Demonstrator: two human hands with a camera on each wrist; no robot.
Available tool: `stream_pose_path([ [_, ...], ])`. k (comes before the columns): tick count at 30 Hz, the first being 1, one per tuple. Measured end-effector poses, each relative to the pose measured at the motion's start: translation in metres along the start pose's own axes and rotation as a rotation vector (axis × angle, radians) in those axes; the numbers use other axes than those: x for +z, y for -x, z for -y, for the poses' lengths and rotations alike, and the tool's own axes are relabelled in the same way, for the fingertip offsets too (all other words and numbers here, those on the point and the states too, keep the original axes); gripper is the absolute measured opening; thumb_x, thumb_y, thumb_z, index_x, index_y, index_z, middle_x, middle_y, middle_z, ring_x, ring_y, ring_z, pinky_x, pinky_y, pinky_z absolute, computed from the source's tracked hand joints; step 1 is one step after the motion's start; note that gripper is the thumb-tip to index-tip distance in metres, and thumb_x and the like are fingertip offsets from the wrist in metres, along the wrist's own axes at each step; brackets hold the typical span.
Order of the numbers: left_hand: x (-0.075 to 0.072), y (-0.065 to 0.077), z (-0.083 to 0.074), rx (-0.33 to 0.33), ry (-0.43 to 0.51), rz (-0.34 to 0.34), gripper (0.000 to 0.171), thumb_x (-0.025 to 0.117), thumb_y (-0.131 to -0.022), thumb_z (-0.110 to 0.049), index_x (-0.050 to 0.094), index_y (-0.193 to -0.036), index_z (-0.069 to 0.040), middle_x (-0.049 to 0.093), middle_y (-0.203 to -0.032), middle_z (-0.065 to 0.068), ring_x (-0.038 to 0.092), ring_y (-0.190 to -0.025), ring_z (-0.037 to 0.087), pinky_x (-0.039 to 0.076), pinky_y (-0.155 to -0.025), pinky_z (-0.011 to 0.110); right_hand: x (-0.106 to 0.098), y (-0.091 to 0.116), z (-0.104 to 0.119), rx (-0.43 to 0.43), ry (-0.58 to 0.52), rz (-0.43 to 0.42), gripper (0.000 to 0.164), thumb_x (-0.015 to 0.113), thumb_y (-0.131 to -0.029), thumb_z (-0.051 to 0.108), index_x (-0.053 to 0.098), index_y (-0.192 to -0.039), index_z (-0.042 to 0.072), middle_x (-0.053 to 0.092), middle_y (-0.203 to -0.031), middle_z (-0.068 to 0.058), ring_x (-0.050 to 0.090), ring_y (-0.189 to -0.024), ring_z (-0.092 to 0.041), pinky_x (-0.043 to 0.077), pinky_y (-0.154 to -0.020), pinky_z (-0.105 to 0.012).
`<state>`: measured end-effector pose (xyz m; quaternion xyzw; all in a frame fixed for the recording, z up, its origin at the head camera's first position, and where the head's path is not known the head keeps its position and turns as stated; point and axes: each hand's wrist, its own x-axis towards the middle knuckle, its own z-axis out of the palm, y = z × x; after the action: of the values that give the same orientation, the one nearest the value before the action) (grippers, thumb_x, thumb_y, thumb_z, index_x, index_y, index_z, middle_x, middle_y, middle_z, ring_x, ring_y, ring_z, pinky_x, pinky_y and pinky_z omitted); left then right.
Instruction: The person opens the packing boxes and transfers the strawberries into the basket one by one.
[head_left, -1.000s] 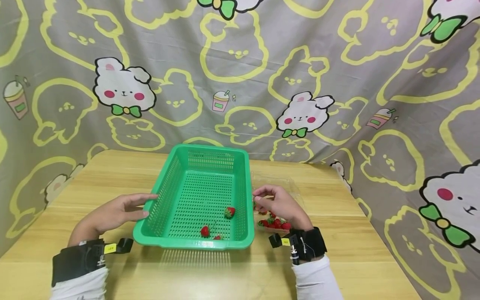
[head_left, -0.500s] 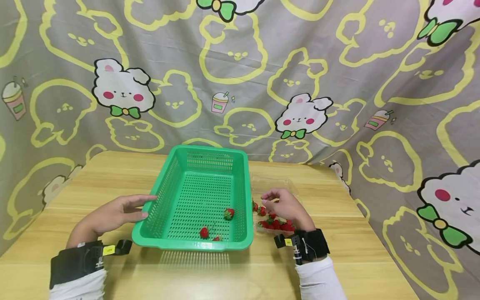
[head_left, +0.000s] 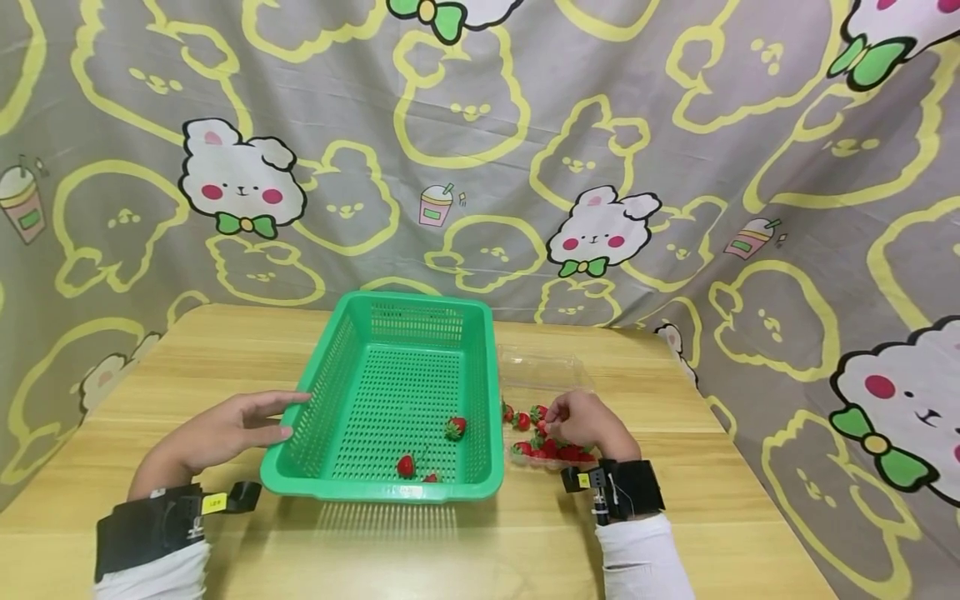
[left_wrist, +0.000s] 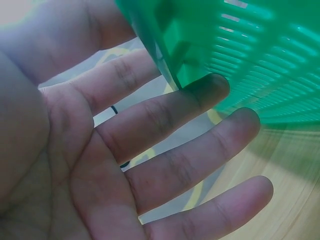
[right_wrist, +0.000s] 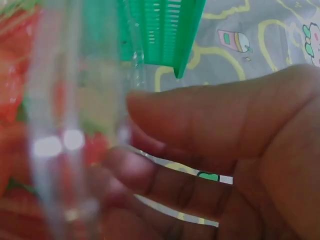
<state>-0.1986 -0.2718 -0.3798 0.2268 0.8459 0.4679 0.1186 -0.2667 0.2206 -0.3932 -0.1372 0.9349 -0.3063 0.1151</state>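
Note:
My left hand point(head_left: 222, 432) rests its fingertips at the left rim of the green plastic basket point(head_left: 381, 490). In the left wrist view its fingers point(left_wrist: 172, 175) are nearly straight and spread beside the basket's slotted wall. Inside the basket lie a strawberry point(head_left: 455, 428) on the right and a strawberry point(head_left: 406, 466) near the front, with part of another showing. My right hand point(head_left: 588, 421) reaches over strawberries point(head_left: 553, 450) in a clear plastic box point(head_left: 534, 463). Its thumb point(right_wrist: 190, 120) and fingers are bent and apart, and the tips are partly seen through the blurred clear wall.
The box's clear lid point(head_left: 540, 369) lies folded back behind the strawberries, close to the basket's right side. A wooden table point(head_left: 637, 533) carries everything. Patterned cloth point(head_left: 480, 192) hangs behind and on both sides.
My right hand has moved from beside the basket's right rim, rightward and down to the strawberries in the clear box. My left hand stays at the basket's left rim.

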Motion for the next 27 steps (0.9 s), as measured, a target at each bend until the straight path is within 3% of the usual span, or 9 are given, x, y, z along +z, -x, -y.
stream_pose_path([
  [5, -0.001, -0.001, -0.002, -0.001, 0.002, 0.002, 0.051, 0.056, -0.099, -0.014, 0.039, -0.143, 0.008, 0.035, -0.143, 0.037, 0.035, -0.126, 0.058, 0.049, -0.084, 0.03, 0.005, -0.001, 0.0, 0.05, 0.044, 0.042, 0.007, 0.072, -0.082, -0.001, 0.069, -0.081, 0.006, 0.063, -0.075, 0.0, 0.051, -0.062, -0.016, 0.042, -0.058, -0.029],
  [12, -0.001, -0.002, -0.001, 0.006, 0.003, 0.012, 0.051, 0.055, -0.1, -0.013, 0.038, -0.143, 0.008, 0.035, -0.143, 0.037, 0.036, -0.125, 0.058, 0.049, -0.084, 0.029, 0.012, -0.004, 0.001, 0.129, 0.131, 0.045, 0.014, 0.081, -0.076, 0.003, 0.068, -0.077, 0.009, 0.062, -0.076, 0.0, 0.052, -0.068, -0.019, 0.044, -0.064, -0.032],
  [16, -0.001, -0.001, -0.001, 0.011, -0.017, 0.012, 0.051, 0.055, -0.1, -0.014, 0.038, -0.143, 0.008, 0.035, -0.143, 0.037, 0.035, -0.125, 0.059, 0.05, -0.087, 0.039, 0.015, -0.005, -0.003, 0.125, 0.155, 0.041, 0.015, 0.08, -0.077, 0.001, 0.067, -0.075, 0.01, 0.06, -0.074, 0.0, 0.051, -0.067, -0.018, 0.044, -0.063, -0.031],
  [23, -0.001, -0.001, 0.001, 0.006, -0.023, 0.004, 0.05, 0.055, -0.1, -0.014, 0.039, -0.143, 0.007, 0.036, -0.143, 0.036, 0.034, -0.126, 0.058, 0.046, -0.086, 0.026, 0.016, -0.005, -0.004, 0.116, 0.141, 0.046, 0.019, 0.078, -0.079, 0.0, 0.064, -0.072, 0.01, 0.058, -0.072, -0.001, 0.05, -0.065, -0.018, 0.042, -0.061, -0.031],
  [27, -0.001, -0.001, 0.001, 0.006, -0.015, 0.005, 0.05, 0.055, -0.1, -0.014, 0.039, -0.143, 0.007, 0.036, -0.143, 0.036, 0.034, -0.127, 0.059, 0.046, -0.085, 0.024, 0.015, -0.006, -0.005, 0.126, 0.121, 0.054, 0.018, 0.078, -0.079, 0.002, 0.063, -0.072, 0.009, 0.058, -0.072, -0.001, 0.049, -0.065, -0.019, 0.04, -0.061, -0.031],
])
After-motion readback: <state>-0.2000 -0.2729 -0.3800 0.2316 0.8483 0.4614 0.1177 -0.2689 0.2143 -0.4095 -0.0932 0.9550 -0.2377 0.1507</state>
